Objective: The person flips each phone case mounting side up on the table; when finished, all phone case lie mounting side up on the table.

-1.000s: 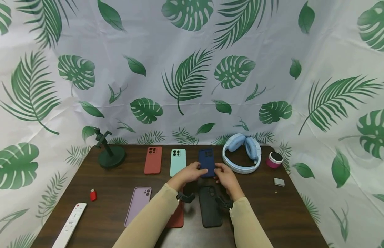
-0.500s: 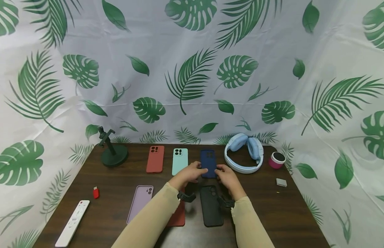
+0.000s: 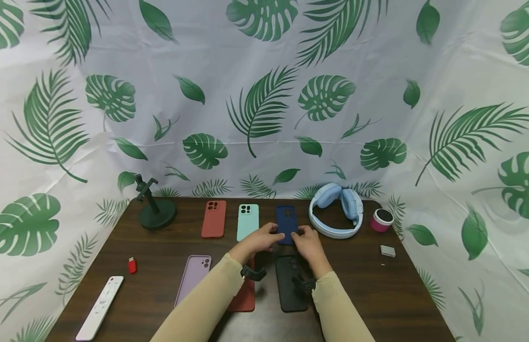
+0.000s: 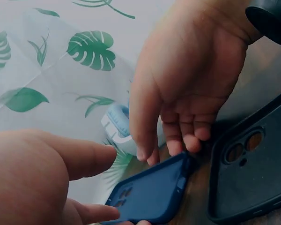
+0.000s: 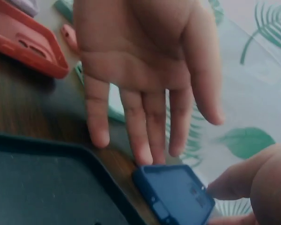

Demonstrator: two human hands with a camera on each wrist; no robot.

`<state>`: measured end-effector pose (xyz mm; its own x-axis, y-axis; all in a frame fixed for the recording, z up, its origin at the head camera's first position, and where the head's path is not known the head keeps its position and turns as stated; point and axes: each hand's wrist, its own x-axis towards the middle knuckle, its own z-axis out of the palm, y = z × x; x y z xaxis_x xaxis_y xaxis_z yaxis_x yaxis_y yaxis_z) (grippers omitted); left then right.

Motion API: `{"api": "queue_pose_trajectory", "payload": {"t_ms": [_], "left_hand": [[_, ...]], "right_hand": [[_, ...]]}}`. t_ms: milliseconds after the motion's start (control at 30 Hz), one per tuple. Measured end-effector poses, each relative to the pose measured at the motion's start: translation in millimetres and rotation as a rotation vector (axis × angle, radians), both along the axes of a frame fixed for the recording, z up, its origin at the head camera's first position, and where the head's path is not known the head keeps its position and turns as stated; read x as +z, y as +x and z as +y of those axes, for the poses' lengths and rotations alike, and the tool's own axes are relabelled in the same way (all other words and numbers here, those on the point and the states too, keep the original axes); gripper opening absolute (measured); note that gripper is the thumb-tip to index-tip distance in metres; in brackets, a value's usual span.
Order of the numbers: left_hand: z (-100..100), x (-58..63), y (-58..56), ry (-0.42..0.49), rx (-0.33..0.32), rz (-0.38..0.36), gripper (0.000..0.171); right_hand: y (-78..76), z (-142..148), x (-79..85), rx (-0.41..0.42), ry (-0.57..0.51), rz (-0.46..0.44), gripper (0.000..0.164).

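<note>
A dark blue phone case (image 3: 286, 217) lies at the back of the table, its hollow inside facing up. From the left comes my left hand (image 3: 257, 240), thumb stretched over the case's near left edge. On the other side is my right hand (image 3: 308, 241), thumb at the near right corner. The right wrist view has the left hand (image 5: 136, 61) with fingers extended down to the rim of the blue case (image 5: 178, 190). In the left wrist view the right hand's fingers (image 4: 192, 143) bend loosely near the rim. Nearer me lies a black phone case (image 3: 291, 285).
Mint (image 3: 247, 222) and coral (image 3: 213, 219) cases lie left of the blue one; headphones (image 3: 336, 232) and a pink jar (image 3: 381, 220) stand right. A purple case (image 3: 193, 275), red case (image 3: 245, 297), remote (image 3: 100, 308), red USB stick (image 3: 132, 265) and phone stand (image 3: 157, 213) are left.
My right hand has shifted slightly left, and its thumb now reaches the blue case's near right corner. The left hand and the case look almost unmoved.
</note>
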<state>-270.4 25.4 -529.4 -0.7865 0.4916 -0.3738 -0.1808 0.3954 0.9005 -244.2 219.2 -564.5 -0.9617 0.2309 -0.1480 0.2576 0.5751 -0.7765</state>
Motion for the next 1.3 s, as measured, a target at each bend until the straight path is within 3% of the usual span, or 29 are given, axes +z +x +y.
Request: {"api": "queue_pose_trajectory", "payload": {"t_ms": [267, 533, 867, 1300], "left_hand": [[-7.0, 10.4, 3.2, -0.017, -0.009, 0.086, 0.061], [-20.3, 24.5, -1.4, 0.019, 0.01, 0.146, 0.051], [-51.5, 48.6, -18.4, 0.002, 0.097, 0.17, 0.051], [-78.0, 41.8, -34.4, -0.106, 0.195, 0.191, 0.06]], "right_hand": [[2.6, -10.1, 18.2, -0.012, -0.029, 0.029, 0.048], [-2.0, -29.2, 28.9, 0.019, -0.083, 0.039, 0.044], [-5.8, -60.4, 44.2, 0.135, -0.193, 0.028, 0.045], [-6.0, -100.4, 46.7, 0.218, -0.114, -0.042, 0.061]]}}
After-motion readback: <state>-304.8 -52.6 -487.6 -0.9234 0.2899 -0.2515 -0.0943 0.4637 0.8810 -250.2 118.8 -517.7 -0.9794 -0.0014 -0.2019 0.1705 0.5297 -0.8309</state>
